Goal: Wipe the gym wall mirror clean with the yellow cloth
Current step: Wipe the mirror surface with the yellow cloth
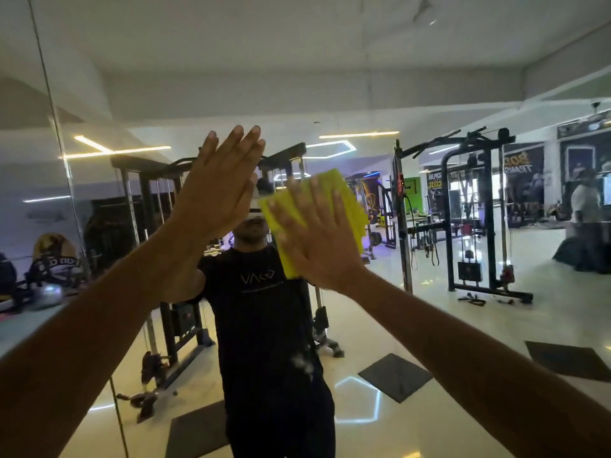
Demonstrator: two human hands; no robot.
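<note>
Bare mirror (429, 94) above both hands

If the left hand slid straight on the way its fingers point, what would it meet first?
Nothing, as far as this view shows. The left hand lies flat, apparently on the mirror, fingers aimed up and slightly right. Only bare glass lies ahead; the yellow cloth stays off to the right.

We're in a commercial gym, seen mostly as a reflection in a full-height wall mirror (429, 77). Evidence: black cable crossover machine (476, 213) with pull-up bar on top, weight stack low in its frame, cable handles lying on the floor by its base. Second cable rig (158, 246) behind our reflection. Glossy pale floor (413, 309) with dark rubber mats (395, 376). Fitness posters (524, 180) on the far wall, LED strip ceiling lights (115, 150), silver exercise ball (46, 297) at left.
</note>
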